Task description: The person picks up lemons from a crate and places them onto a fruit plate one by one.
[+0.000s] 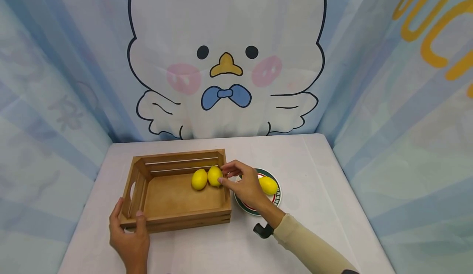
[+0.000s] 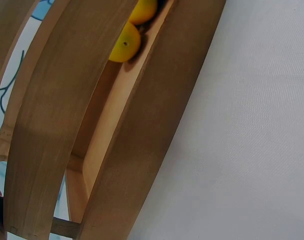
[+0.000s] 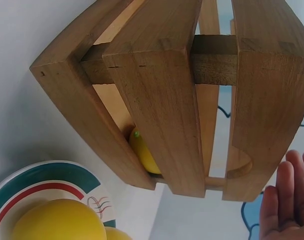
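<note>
My left hand [image 1: 131, 235] grips the near left corner of a slatted wooden crate [image 1: 181, 220], the thumb apart from the other fingers. Two yellow lemons lie side by side on the crate floor towards its right end: a left lemon [image 1: 199, 179] and a right lemon [image 1: 214, 175]. My right hand [image 1: 244, 183] reaches over the crate's right wall with its fingertips beside the right lemon. In the right wrist view its fingers [image 3: 286, 195] look straight and hold nothing. Under the right forearm, a round plate [image 3: 47, 170] bears a large lemon [image 3: 62, 222] and part of another yellow one [image 3: 117, 234].
A white cloth covers the table [image 1: 295, 155]. The plate stands right of the crate, close to its right wall. Printed curtains [image 1: 229, 122] hang behind and at both sides. A black wrist device [image 1: 263, 230] sits on the right wrist.
</note>
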The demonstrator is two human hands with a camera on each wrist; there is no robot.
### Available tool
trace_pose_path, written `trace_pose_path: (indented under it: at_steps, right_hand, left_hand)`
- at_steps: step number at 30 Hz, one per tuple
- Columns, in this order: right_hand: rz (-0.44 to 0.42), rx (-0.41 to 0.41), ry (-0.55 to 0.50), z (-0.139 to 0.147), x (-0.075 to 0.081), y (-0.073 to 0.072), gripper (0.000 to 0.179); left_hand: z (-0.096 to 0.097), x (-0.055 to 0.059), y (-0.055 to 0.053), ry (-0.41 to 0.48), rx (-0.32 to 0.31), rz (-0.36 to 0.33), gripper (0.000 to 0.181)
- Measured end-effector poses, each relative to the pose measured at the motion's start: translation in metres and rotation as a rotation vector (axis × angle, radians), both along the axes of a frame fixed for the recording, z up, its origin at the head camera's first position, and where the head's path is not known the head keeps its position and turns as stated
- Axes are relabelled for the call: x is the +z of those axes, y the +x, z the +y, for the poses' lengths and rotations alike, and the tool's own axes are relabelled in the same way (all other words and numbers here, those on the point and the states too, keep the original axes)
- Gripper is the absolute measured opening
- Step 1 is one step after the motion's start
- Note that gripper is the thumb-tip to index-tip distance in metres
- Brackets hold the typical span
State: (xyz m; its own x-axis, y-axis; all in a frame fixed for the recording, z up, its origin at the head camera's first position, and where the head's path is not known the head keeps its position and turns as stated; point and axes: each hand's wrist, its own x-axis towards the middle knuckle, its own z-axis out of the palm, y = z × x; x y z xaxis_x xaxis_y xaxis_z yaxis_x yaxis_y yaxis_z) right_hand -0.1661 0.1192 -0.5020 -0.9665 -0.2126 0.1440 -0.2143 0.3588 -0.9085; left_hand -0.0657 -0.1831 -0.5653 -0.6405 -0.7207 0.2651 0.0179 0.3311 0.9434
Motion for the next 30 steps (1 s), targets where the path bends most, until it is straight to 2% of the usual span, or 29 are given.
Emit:
trace_pose_path:
  at_steps: [6,22,30]
  right_hand:
    - [0.017,0.003,0.04,-0.0017,0.002,0.001,0.028]
    - [0.008,-0.003,0.071,-0.0056,0.0033,0.0025,0.03]
    - [0.017,-0.004,0.087,-0.0061,0.0022,0.002,0.032]
  left_hand:
    - [-0.0011,-0.0015,0.0006,-0.001,-0.003,0.007,0.064]
    - [-0.0009,-0.0004,-0.0001,0.004,0.006,0.006,0.064]
    - [-0.0022,-0.0001,-0.0002,0.002,-0.011,0.024,0.065]
